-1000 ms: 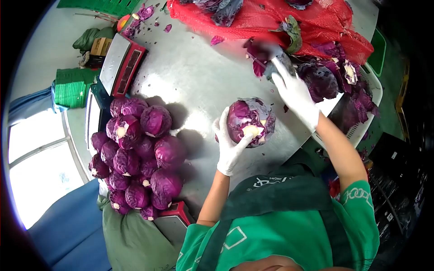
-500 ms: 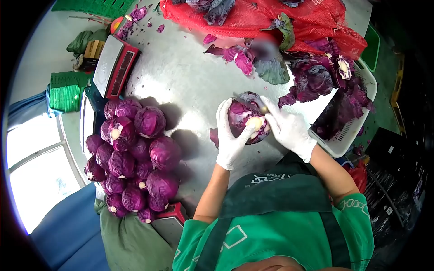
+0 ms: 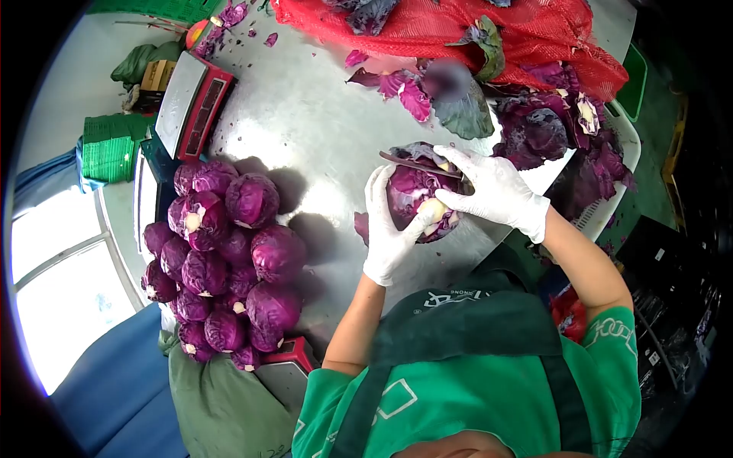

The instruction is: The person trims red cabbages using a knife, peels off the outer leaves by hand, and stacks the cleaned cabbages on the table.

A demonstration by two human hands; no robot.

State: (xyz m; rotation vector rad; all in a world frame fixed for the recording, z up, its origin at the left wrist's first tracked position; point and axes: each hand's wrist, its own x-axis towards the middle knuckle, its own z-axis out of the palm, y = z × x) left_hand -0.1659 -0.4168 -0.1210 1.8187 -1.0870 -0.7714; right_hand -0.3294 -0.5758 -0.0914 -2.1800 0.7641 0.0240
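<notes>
A red cabbage (image 3: pixel 412 195) with its pale stem end facing me rests at the middle of the metal table. My left hand (image 3: pixel 389 229), in a white glove, grips its left side, the thumb near the stem. From the right, my gloved right hand (image 3: pixel 496 191) pinches a dark outer leaf (image 3: pixel 420 163) that stands partly away from the cabbage's top. Several trimmed cabbages (image 3: pixel 229 263) are piled to the left. Beyond my hands lie loose purple and green leaves (image 3: pixel 462 111).
A red mesh bag (image 3: pixel 458 38) lies along the far side. At the right, a white basket (image 3: pixel 630 145) holds cabbage leaves. A red and silver scale (image 3: pixel 191 107) stands at the far left, and another (image 3: pixel 294 362) is near the table's front edge.
My right hand has come back from the loose leaves at the far side to the cabbage and now holds an outer leaf, lifted from its top. Leaves have been dropped beside the mesh bag.
</notes>
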